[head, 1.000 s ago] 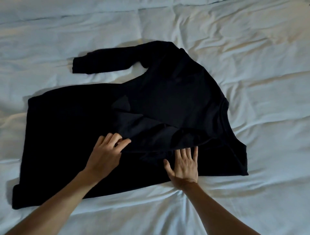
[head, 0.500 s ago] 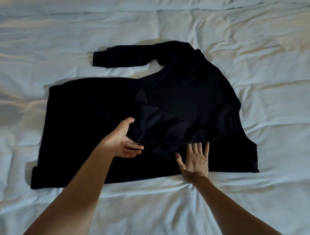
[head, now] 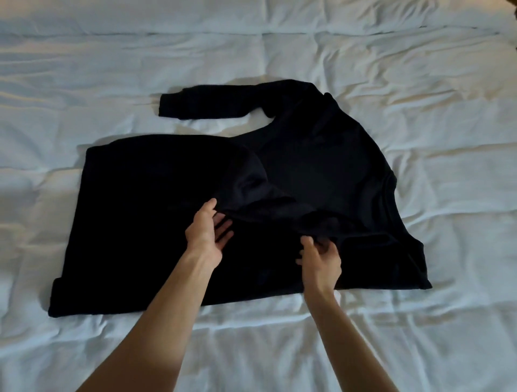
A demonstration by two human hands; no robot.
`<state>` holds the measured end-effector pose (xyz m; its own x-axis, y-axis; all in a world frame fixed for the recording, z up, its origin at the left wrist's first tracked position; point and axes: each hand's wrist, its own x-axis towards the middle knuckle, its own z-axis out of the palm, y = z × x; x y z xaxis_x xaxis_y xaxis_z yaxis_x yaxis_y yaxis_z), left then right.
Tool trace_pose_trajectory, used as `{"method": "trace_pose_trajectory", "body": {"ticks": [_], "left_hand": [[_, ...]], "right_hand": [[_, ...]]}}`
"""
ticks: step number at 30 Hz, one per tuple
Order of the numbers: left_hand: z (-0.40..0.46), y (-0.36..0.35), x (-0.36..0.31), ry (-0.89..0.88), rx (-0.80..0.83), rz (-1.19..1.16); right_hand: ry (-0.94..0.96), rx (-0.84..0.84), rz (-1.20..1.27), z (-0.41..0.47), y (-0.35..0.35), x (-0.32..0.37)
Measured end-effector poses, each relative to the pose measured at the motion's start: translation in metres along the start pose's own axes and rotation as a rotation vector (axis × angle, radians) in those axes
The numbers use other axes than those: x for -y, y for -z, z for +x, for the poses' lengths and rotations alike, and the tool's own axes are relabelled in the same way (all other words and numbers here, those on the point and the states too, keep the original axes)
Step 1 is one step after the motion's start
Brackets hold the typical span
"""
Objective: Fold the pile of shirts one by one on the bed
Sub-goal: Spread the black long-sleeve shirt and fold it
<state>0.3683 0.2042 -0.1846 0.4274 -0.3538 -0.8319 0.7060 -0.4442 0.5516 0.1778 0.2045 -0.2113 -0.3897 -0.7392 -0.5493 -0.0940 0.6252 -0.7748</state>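
A black long-sleeve shirt [head: 321,168] lies spread on the white bed [head: 419,335], neck to the right and hem to the left. One sleeve [head: 212,105] stretches out at the far side. The near sleeve is folded across the body as a rumpled ridge. My left hand [head: 208,230] pinches the left end of that ridge, thumb on top and fingers beneath. My right hand [head: 320,258] has its fingers curled on the ridge's right end, close to the near shoulder; it is slightly blurred.
Wrinkled white bedding [head: 251,42] surrounds the shirt on every side. A dark edge of something shows at the top right corner [head: 513,2]. No other shirts are in view.
My right hand has lifted from lying flat on the shirt and curled onto the fold. My left hand has taken the fold's left end between thumb and fingers.
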Motion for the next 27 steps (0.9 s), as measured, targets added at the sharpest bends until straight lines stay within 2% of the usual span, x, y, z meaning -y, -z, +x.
{"method": "trace_pose_trajectory", "body": {"ticks": [2,4,6,9,14,17,20,22,24,27], "left_hand": [[0.003,-0.003,-0.007,0.195,0.136,-0.124],[0.004,-0.009,-0.015,0.302,0.185,-0.124],[0.006,-0.016,-0.023,0.310,0.207,-0.090],[0.010,-0.024,-0.039,0.173,0.203,-0.089],[-0.017,-0.005,-0.040,-0.108,0.286,-0.532],[-0.026,0.026,-0.015,-0.094,0.241,-0.647],[-0.017,0.060,0.004,0.039,0.160,-0.782],[-0.005,0.075,0.007,0.067,0.109,-0.824],[0.003,0.082,-0.003,0.046,0.079,-0.772],[0.011,0.084,-0.025,0.039,0.095,-0.570]], "right_hand": [[-0.401,0.097,0.353,0.007,-0.008,0.020],[-0.550,0.225,0.445,0.017,-0.010,0.035],[-0.560,0.299,0.435,0.024,-0.010,0.044],[-0.538,0.309,0.474,0.033,-0.011,0.049],[-0.451,0.365,0.710,0.017,0.008,0.043],[-0.444,0.393,0.757,0.001,0.021,0.028],[-0.486,0.391,0.713,-0.009,0.021,0.009],[-0.519,0.394,0.671,-0.013,0.017,0.001],[-0.536,0.381,0.652,-0.011,0.014,-0.003],[-0.524,0.367,0.641,-0.006,0.012,-0.003]]}}
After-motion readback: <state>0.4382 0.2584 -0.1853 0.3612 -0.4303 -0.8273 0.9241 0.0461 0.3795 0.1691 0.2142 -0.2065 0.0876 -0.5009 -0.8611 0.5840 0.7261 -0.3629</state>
